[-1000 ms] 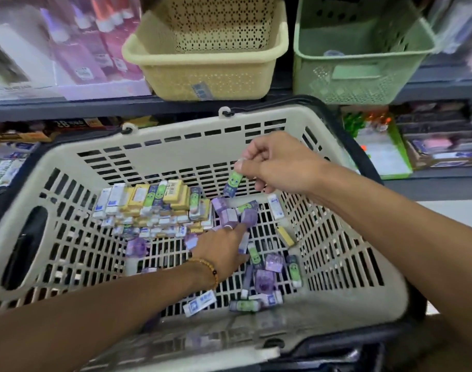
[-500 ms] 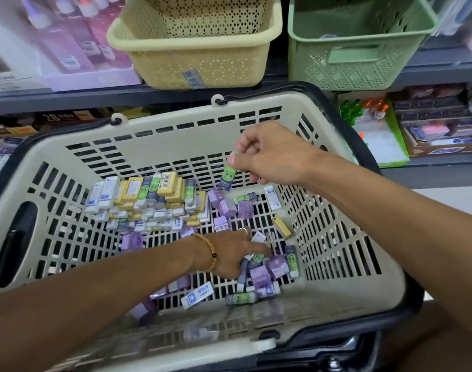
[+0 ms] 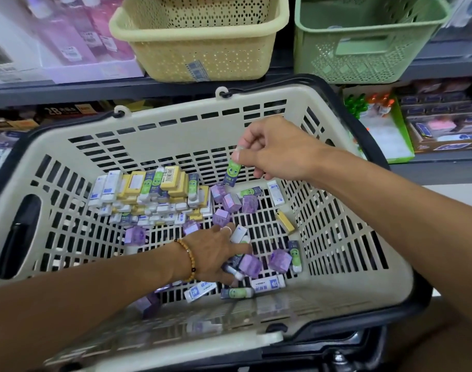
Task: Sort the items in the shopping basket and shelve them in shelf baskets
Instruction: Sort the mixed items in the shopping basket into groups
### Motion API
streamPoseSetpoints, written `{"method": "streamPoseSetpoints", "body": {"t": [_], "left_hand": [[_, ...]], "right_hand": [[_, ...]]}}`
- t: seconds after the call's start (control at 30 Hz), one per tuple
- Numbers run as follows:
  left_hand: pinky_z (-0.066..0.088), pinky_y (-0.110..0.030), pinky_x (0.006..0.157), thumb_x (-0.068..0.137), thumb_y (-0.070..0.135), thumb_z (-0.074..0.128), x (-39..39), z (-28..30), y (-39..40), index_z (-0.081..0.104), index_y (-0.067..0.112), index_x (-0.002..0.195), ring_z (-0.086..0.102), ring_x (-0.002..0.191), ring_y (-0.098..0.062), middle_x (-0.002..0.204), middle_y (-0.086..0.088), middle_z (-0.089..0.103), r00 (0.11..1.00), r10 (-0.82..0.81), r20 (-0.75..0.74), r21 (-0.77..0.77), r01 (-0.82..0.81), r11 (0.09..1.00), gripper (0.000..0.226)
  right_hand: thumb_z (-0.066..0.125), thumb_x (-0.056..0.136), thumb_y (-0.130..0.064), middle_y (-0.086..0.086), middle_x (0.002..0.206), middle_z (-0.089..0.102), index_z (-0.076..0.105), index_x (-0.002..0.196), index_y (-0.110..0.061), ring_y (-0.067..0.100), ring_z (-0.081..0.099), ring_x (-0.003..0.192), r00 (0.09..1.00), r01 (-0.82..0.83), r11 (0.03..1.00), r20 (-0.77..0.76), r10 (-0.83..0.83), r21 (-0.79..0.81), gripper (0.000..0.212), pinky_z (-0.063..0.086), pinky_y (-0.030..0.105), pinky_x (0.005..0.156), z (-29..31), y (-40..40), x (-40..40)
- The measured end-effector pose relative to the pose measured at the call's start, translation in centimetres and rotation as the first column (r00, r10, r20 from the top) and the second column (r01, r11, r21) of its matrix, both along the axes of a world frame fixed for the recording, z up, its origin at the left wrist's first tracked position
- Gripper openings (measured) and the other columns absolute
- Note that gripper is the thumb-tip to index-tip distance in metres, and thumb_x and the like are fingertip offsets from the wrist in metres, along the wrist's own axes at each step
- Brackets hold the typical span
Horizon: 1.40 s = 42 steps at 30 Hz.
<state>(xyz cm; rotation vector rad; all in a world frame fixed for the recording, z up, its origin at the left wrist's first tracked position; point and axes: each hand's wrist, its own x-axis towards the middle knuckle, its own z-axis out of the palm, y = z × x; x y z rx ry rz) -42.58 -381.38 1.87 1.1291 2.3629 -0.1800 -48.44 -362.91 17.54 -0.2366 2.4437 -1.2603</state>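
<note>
Down in the shopping basket [image 3: 154, 130], head view: your left hand [image 3: 216, 256] has slid nearer and right since a second ago, fingers now curling into the loose purple and green erasers [image 3: 249, 264]. Your right hand [image 3: 272, 151] still pinches one green eraser [image 3: 233, 171] above the far wall. Sorting continues; yellow shelf basket [image 3: 197, 49] and green shelf basket [image 3: 363, 55] wait beyond.

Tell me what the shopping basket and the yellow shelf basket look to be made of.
Shopping basket: moulded beige plastic, matte, with slotted walls and a dark rim. Yellow shelf basket: pale yellow plastic, slightly glossy, with punched perforations and a rolled rim. Both look rigid.
</note>
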Motion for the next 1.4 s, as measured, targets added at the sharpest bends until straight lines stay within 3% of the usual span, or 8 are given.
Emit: {"method": "streamPoseSetpoints", "body": {"t": [0.2,0.3,0.53,0.7,0.93,1.13,1.27,1.4], "left_hand": [[0.049,-0.037,0.074,0.084,0.061,0.056,0.4,0.6,0.5,0.029,0.039,0.136,0.051,0.094,-0.027,0.119,-0.014,0.039,0.995,0.097,0.037,0.040,-0.098,0.994,0.063],[0.039,-0.028,0.069,0.082,0.061,0.059,0.4,2.0,0.0,0.032,0.044,0.131,0.049,0.088,-0.020,0.105,-0.004,0.041,0.953,0.218,0.212,0.115,-0.246,0.962,0.059],[0.048,-0.037,0.095,0.073,0.059,0.072,0.5,8.7,-4.1,0.047,0.056,0.117,0.052,0.109,-0.010,0.125,0.009,0.053,0.713,0.428,0.556,0.307,-0.654,0.691,0.050],[0.043,-0.020,0.092,0.070,0.063,0.070,2.0,12.9,-9.2,0.044,0.063,0.117,0.045,0.112,0.009,0.125,0.032,0.045,0.689,0.527,0.497,0.369,-0.718,0.591,0.054],[0.037,-0.028,0.107,0.072,0.071,0.062,4.3,15.3,-14.0,0.021,0.080,0.106,0.042,0.124,-0.011,0.129,0.009,0.037,0.722,0.659,0.211,0.232,-0.692,0.684,0.054],[0.038,-0.023,0.097,0.074,0.068,0.062,4.4,15.3,-14.9,0.020,0.070,0.117,0.045,0.112,-0.014,0.118,0.009,0.034,0.711,0.682,0.173,0.296,-0.698,0.652,0.061],[0.039,-0.025,0.086,0.070,0.072,0.060,3.9,15.7,-14.6,0.026,0.075,0.110,0.044,0.103,-0.003,0.106,0.017,0.038,0.714,0.660,0.232,0.355,-0.694,0.626,0.053],[0.034,-0.012,0.090,0.067,0.069,0.067,3.2,15.9,-14.3,0.040,0.069,0.113,0.041,0.104,0.014,0.110,0.031,0.046,0.691,0.610,0.389,0.477,-0.717,0.509,0.054]], "right_hand": [[0.066,0.092,-0.026,0.019,0.090,0.071,0.064,0.097,-0.011,0.020,0.064,0.070,1.000,-0.011,1.000,0.001,0.011,-0.007,0.016,0.058,0.039,0.071,-0.1,-0.2,-0.2],[0.066,0.092,-0.027,0.020,0.092,0.071,0.064,0.097,-0.012,0.021,0.065,0.072,1.000,-0.022,1.000,0.007,0.022,-0.004,0.016,0.058,0.041,0.073,-0.2,-0.2,-0.3],[0.066,0.093,-0.027,0.007,0.079,0.067,0.064,0.092,-0.018,0.011,0.062,0.063,0.999,-0.013,0.999,0.043,0.015,-0.046,0.009,0.053,0.026,0.060,-1.2,-1.3,-1.1],[0.064,0.094,-0.021,0.003,0.075,0.067,0.065,0.091,-0.015,0.003,0.060,0.054,0.995,0.039,0.988,0.096,-0.024,-0.149,0.007,0.048,0.020,0.052,-2.2,-5.5,-2.5],[0.062,0.095,-0.014,0.001,0.063,0.063,0.062,0.076,-0.016,0.003,0.056,0.043,0.984,-0.002,0.992,0.177,0.025,-0.128,0.019,0.044,0.019,0.045,-5.1,-14.5,-4.0],[0.055,0.095,-0.005,0.007,0.073,0.068,0.067,0.078,-0.008,0.012,0.063,0.056,0.973,0.007,0.996,0.231,0.014,-0.091,0.020,0.052,0.022,0.053,-6.4,-18.4,-4.0],[0.053,0.099,-0.037,0.004,0.081,0.072,0.067,0.092,-0.015,0.014,0.065,0.059,0.966,-0.004,0.980,0.251,0.055,-0.200,0.027,0.048,0.023,0.049,-4.5,-16.8,-2.1],[0.044,0.095,-0.061,0.005,0.076,0.068,0.059,0.118,-0.005,0.017,0.061,0.057,0.782,-0.044,0.900,0.545,0.302,-0.434,0.063,0.048,0.024,0.047,-2.6,-15.2,0.0]]}}
